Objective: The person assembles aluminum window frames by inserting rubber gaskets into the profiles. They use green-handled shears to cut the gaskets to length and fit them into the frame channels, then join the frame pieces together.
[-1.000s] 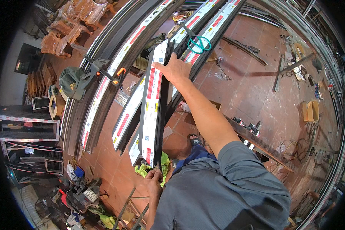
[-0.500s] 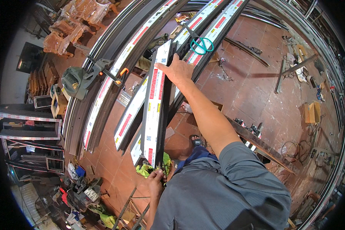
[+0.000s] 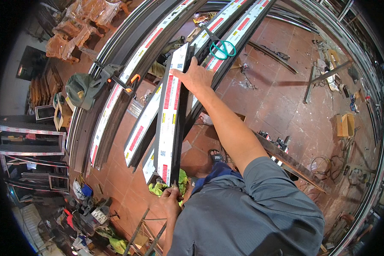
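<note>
A short black profile bar (image 3: 168, 123) with mitred ends and a white, red and yellow protective film lies lengthwise in front of me, on top of other bars. My right hand (image 3: 195, 78) grips its far part, thumb on the film and fingers along the dark side. At the near end, my left hand (image 3: 171, 199) is closed in a pinch against the bar's end; whatever is between its fingertips is too small to make out. Teal-handled scissors (image 3: 222, 50) rest on a long filmed bar (image 3: 244, 25) just beyond my right hand.
More long filmed profiles (image 3: 115, 96) curve away on the left, with a clamp (image 3: 112, 77) and a green cap (image 3: 81, 91) on them. A yellow-green cloth (image 3: 182, 181) hangs below the near end. Right, a low metal beam (image 3: 292, 164) and a cardboard box (image 3: 345, 124) stand on the tiled floor.
The view has shifted slightly, so the scene sits a little further left. Both hands keep their places at the bar's two ends; my left fingers have moved slightly nearer its end.
</note>
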A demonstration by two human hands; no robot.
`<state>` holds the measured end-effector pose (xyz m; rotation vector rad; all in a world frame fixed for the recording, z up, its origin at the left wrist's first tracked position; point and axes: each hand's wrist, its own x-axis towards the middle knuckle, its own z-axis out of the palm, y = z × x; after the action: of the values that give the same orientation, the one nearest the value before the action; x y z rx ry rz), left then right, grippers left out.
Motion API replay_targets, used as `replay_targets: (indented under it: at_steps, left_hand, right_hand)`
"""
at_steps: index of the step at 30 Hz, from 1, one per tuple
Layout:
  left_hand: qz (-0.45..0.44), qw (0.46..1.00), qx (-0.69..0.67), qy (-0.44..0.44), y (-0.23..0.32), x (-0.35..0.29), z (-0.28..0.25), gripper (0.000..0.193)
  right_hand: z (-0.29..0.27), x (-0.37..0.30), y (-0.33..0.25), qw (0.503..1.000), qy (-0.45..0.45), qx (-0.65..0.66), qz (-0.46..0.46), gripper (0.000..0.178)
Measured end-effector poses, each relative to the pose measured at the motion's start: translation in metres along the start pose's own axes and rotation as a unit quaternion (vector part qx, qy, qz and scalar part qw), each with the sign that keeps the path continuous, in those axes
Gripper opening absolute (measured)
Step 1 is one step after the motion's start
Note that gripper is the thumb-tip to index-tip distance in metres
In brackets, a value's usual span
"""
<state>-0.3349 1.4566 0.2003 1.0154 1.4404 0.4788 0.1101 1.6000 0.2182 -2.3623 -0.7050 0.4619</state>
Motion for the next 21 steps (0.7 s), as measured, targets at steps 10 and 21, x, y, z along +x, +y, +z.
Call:
replay_targets:
  at_steps: [10,21]
  left_hand:
    - [-0.053,0.995,-0.068,-0.055,-0.002,0.004,-0.009,0.013]
    - [-0.046,0.997,-0.048,-0.026,-0.003,0.003,-0.006,0.014]
  right_hand:
    - [-0.004,-0.001,-0.001,1.000,-0.023,0.002,-0.005,0.117]
    - [-0.002,0.011,0.009,0.998,0.053,0.017,-0.010,0.071]
